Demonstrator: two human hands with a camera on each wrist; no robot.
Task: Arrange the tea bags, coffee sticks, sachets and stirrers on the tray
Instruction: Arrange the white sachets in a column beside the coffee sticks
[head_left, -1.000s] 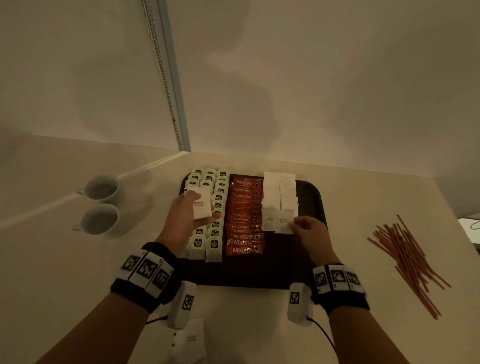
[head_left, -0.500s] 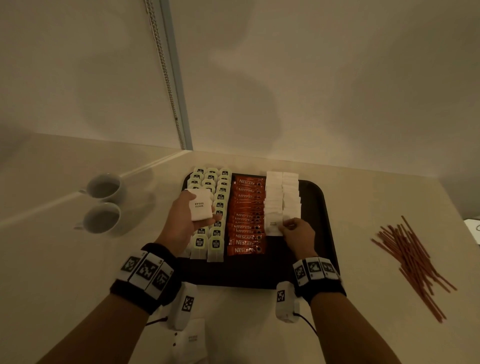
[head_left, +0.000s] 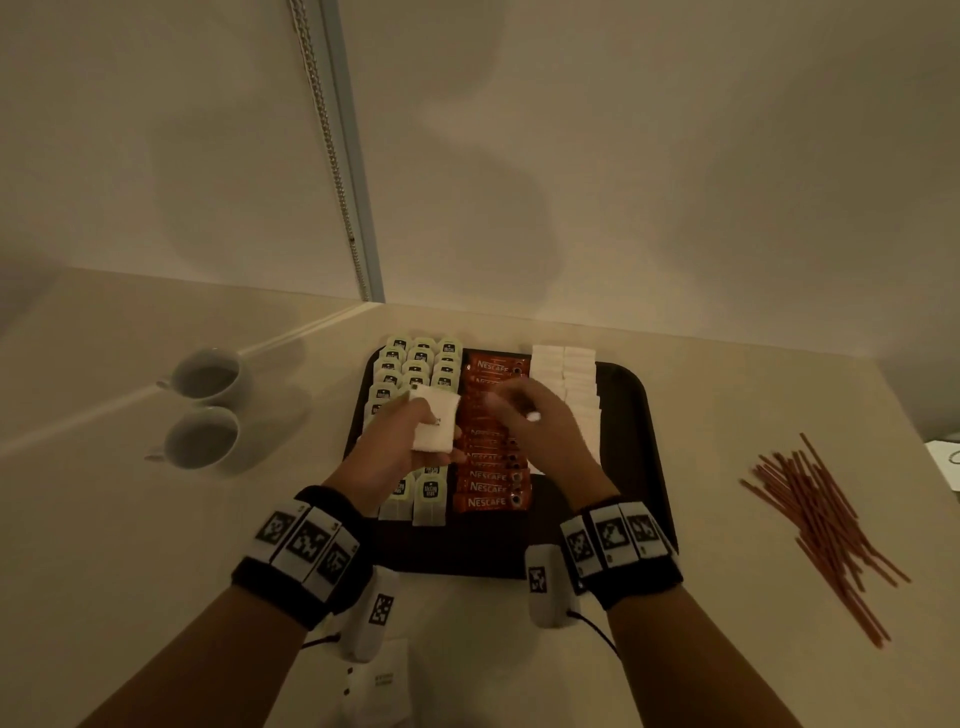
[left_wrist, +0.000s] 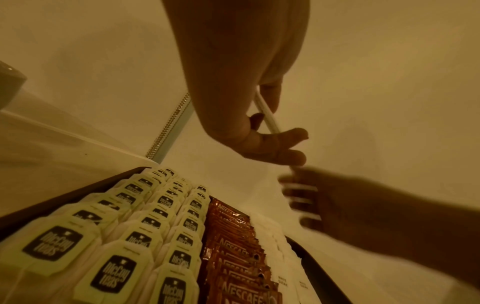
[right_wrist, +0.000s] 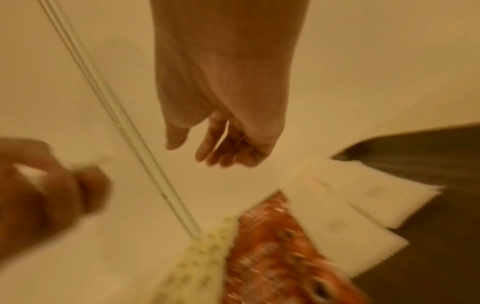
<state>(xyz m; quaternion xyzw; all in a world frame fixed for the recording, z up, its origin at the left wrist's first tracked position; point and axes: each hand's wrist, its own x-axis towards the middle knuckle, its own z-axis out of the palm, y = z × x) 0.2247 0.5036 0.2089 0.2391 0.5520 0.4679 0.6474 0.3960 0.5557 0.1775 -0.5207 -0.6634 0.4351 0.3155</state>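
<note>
My left hand (head_left: 410, 447) pinches thin stack of white sachets (head_left: 434, 426), fingers curled round edges, above tea bags (head_left: 415, 364) on tray (head_left: 639, 467). Right hand (head_left: 545, 436) blurred, fingers loose, empty, just beside stack. Judging paper light, floppy, slippery: pinch edge. Left wrist view shows stack edge-on; head view shows stirrers (head_left: 826, 530) on table, well right.
</note>
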